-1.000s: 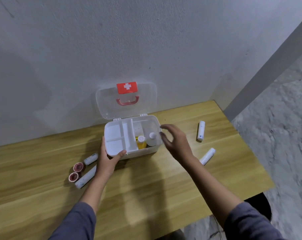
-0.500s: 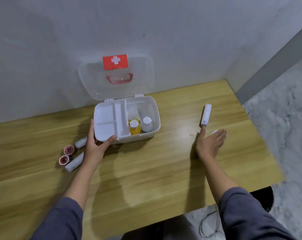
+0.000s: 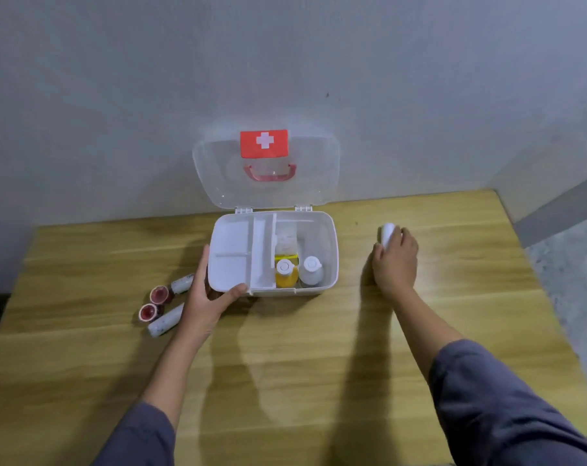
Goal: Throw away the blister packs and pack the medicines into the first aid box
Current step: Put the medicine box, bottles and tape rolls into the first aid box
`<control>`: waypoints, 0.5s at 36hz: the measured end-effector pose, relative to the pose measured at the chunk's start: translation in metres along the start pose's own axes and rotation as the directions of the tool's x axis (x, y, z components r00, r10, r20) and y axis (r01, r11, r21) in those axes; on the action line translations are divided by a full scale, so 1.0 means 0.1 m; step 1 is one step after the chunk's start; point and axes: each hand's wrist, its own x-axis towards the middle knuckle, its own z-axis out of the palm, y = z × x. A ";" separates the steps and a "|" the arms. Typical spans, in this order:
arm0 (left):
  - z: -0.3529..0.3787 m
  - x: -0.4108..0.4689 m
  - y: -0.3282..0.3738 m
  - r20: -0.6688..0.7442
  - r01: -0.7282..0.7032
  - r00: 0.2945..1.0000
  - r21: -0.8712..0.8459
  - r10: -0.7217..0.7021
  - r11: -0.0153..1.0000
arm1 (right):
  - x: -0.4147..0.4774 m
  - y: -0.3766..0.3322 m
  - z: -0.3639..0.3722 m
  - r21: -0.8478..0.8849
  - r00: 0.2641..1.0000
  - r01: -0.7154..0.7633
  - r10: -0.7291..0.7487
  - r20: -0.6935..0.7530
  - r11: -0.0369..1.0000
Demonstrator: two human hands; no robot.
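Right hand (image 3: pixel 395 260) closing round white cylindrical tube (image 3: pixel 387 233); left hand (image 3: pixel 207 297) gripping white plastic first aid box (image 3: pixel 329 264); loose grasp, tube may roll off.

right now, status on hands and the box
Left hand bracing first aid box, lid open. Right hand closed on white tube. Nothing blocking.

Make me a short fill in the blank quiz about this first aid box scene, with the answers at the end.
1. The first aid box has its clear lid ____.
2. The right hand closes on a ____ tube lying on the table.
3. Beside the white bottle in the box stands a ____ bottle.
4. The left hand grips the box's front-____ corner.

Answers: open; white; yellow; left
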 end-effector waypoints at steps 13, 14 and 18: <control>-0.07 0.01 -0.02 0.075 0.058 0.996 -0.100 -0.050 0.993 | -0.53 -0.31 -0.30 0.393 0.988 -0.022 0.078 -0.130 0.919; -0.07 0.01 -0.01 0.079 0.054 0.996 -0.105 -0.046 0.993 | -0.53 -0.43 -0.40 0.457 0.983 -0.013 0.095 -0.158 0.889; -0.07 0.00 -0.01 0.087 0.026 0.996 -0.099 -0.017 0.995 | -0.52 -0.88 -0.64 0.673 0.969 0.112 0.070 -0.237 0.731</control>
